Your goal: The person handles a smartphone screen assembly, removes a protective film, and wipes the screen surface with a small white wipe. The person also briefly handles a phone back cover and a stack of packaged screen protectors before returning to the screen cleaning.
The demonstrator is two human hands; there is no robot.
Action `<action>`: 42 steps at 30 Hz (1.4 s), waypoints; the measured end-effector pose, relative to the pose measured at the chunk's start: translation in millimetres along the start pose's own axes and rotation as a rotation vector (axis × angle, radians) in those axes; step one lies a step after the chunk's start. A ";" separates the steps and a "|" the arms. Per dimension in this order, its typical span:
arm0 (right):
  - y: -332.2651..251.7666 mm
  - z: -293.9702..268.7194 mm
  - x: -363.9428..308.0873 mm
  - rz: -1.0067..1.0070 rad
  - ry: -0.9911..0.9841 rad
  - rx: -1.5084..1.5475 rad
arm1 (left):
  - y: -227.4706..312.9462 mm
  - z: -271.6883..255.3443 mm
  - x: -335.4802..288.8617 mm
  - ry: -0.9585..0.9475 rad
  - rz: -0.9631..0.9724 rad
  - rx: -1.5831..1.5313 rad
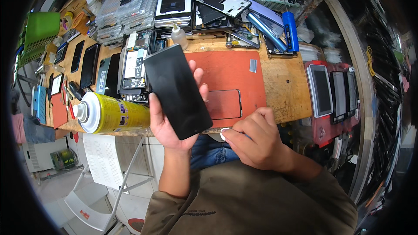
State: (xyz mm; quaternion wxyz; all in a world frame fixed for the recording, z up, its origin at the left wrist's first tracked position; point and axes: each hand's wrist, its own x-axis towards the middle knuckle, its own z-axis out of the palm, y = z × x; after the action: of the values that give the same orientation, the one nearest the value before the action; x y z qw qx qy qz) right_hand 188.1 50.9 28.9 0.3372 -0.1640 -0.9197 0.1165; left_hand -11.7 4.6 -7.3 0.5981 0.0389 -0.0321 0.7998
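Observation:
A black smartphone [177, 91] lies tilted in my left hand [164, 124], its dark screen facing up. My left thumb presses one long edge and the fingers curl round the other. Just right of the phone, my right hand [257, 141] is closed, with a small white piece [224, 134] pinched at the fingertips; its kind is too small to tell. Beneath and beyond both hands is a red work mat [230, 72]. On it rest a thin black rectangular frame [241, 103] and a small silvery strip [253, 65].
A yellow spray can [122, 113] is left of my left hand, beside opened phones [136, 63]. A white dropper bottle [178, 37] stands behind the phone. Stacked plastic trays [122, 15] and phone parts [222, 3] crowd the wooden bench's [285, 93] back. A blue cylinder [290, 31] lies back right.

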 end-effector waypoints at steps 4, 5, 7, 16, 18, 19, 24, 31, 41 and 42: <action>1.9 -0.2 5.2 0.048 0.099 0.090 | -2.9 -7.7 4.4 -0.169 -0.075 -0.073; 1.7 2.7 6.9 0.082 0.118 0.134 | -3.7 -9.8 4.9 -0.174 -0.066 -0.027; 1.5 11.7 10.2 0.045 0.127 0.146 | -6.6 -13.1 2.9 -0.159 -0.049 -0.009; -10.3 30.3 3.5 0.017 0.064 0.065 | -9.7 -14.0 -2.4 -0.145 -0.030 -0.056; -12.2 25.2 1.0 0.032 0.062 0.073 | -8.7 -13.5 -1.0 -0.158 -0.031 -0.057; -12.3 23.2 0.7 0.033 0.085 0.081 | -8.9 -13.4 -0.7 -0.169 -0.032 -0.043; -9.8 23.1 5.8 0.026 0.110 0.065 | -13.2 -14.0 -0.3 -0.164 -0.053 -0.052; -13.3 21.7 4.9 0.009 0.062 0.080 | -10.6 -14.0 -0.4 -0.186 -0.045 -0.064; -13.4 11.3 -7.6 0.013 -0.019 0.168 | -7.2 -12.3 1.1 -0.145 -0.055 -0.140; -13.6 10.3 -9.2 0.008 -0.011 0.167 | -7.5 -12.6 1.7 -0.143 -0.059 -0.138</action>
State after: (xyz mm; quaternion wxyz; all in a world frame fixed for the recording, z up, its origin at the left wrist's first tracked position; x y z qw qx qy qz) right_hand 184.9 33.8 20.2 0.3441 -0.1382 -0.9080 0.1948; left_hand -5.2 9.6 -19.6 0.6190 0.0553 -0.1286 0.7728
